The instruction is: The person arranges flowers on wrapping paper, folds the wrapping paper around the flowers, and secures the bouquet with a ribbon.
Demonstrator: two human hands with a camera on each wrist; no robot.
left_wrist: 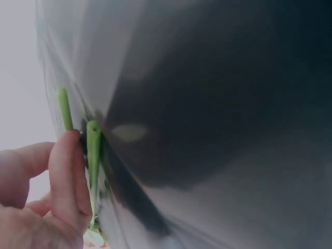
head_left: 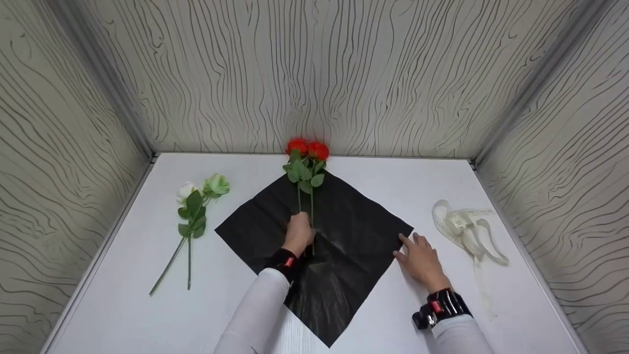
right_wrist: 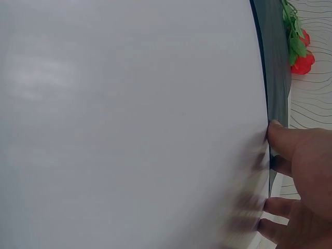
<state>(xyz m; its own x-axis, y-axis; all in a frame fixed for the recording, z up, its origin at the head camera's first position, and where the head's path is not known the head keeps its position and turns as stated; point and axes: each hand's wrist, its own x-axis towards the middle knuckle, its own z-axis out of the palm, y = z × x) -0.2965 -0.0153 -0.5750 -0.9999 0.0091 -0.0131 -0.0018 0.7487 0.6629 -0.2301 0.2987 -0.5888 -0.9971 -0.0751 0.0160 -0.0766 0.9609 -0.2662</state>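
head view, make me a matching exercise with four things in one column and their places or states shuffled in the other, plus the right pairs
Things
1. red flowers
2. white and green flowers
3. pale ribbon
4. black sheet

Places and states
A. spread as a diamond mid-table
B. stems held in the left hand
C. in loose loops near the table's right edge
D. lying on the table's left side

Pairs: 1-B, 2-D, 3-C, 4-A

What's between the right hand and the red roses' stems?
Only the black sheet lies between the right hand and the red roses' stems, as the head view shows.
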